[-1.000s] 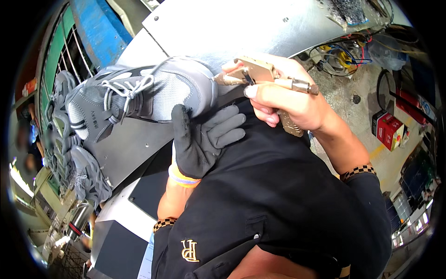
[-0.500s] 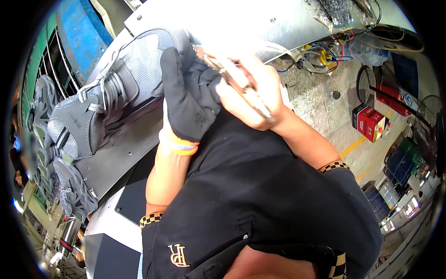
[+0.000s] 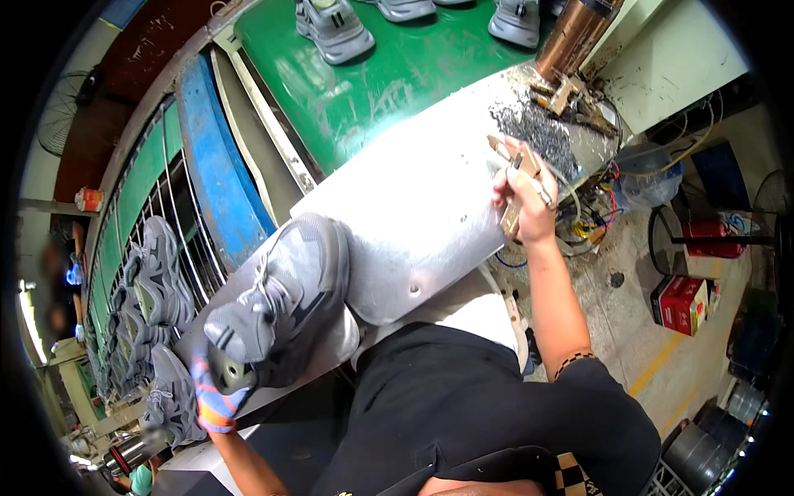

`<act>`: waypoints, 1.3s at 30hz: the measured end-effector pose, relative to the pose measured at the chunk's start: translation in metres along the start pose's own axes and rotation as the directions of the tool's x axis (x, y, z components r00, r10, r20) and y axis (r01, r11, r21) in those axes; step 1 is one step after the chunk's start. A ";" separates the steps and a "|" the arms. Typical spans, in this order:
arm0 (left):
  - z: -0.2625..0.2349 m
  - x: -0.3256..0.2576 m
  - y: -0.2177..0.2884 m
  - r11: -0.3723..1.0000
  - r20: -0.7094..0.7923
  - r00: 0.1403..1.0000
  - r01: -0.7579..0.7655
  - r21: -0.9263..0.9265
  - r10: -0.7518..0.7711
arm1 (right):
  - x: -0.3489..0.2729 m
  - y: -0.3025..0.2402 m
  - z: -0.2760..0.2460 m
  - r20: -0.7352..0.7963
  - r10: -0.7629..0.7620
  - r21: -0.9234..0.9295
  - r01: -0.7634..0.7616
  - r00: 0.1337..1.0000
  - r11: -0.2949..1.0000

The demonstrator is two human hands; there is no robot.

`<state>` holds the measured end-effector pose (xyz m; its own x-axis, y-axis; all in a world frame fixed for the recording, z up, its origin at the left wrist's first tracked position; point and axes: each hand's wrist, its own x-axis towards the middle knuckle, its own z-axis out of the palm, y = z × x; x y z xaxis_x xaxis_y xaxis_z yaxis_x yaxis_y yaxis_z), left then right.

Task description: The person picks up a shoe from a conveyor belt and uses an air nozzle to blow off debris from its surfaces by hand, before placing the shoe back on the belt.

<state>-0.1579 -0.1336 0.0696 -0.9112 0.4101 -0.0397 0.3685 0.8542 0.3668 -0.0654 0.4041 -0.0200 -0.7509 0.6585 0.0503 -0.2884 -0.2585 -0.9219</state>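
Note:
A grey sneaker (image 3: 298, 277) with grey laces lies on the metal work surface, its rounded end away from me. My left hand (image 3: 217, 398), in a glove with an orange and purple back, grips the sneaker's near end; its fingers are partly hidden behind the shoe. My right hand (image 3: 529, 198) is bare, away from the sneaker over the right part of the metal surface. It is closed around a tan, narrow metal tool (image 3: 511, 217) with a pointed tip; its exact kind I cannot make out.
More grey sneakers (image 3: 159, 273) stand along a wire rack at left, others (image 3: 337, 31) on a green board (image 3: 372, 107). A brown cylinder (image 3: 575, 37) and dark, crusted residue (image 3: 538, 124) sit at the far right. A red box (image 3: 681, 304) rests on the floor.
My hands have parted. The left has gone from the sneaker's far end to its near end; the right has carried the tool away to the far right. The view has shifted too.

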 end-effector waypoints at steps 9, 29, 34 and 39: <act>0.048 0.064 0.154 0.845 -0.013 0.999 -0.051 -0.532 0.052 | -0.007 0.000 -0.004 0.060 -0.015 -0.029 0.017 0.998 0.999; 0.080 0.327 0.232 0.481 -0.430 0.892 -0.439 -0.759 0.138 | -0.005 0.010 -0.012 0.042 -0.132 -0.017 0.132 0.990 0.991; 0.045 0.410 0.208 0.295 -0.451 0.890 -0.449 -0.844 0.064 | -0.003 0.010 -0.009 0.060 -0.103 -0.036 0.105 0.993 0.994; 0.004 0.577 0.114 0.417 -0.441 0.847 -0.531 -0.738 0.297 | -0.007 0.013 -0.005 0.047 -0.090 0.019 0.089 0.995 0.996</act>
<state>-0.6408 0.2011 0.0846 -0.7432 0.4604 0.4854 0.5012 -0.0974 0.8598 -0.0607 0.3997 -0.0348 -0.7489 0.6454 0.1505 -0.3654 -0.2128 -0.9062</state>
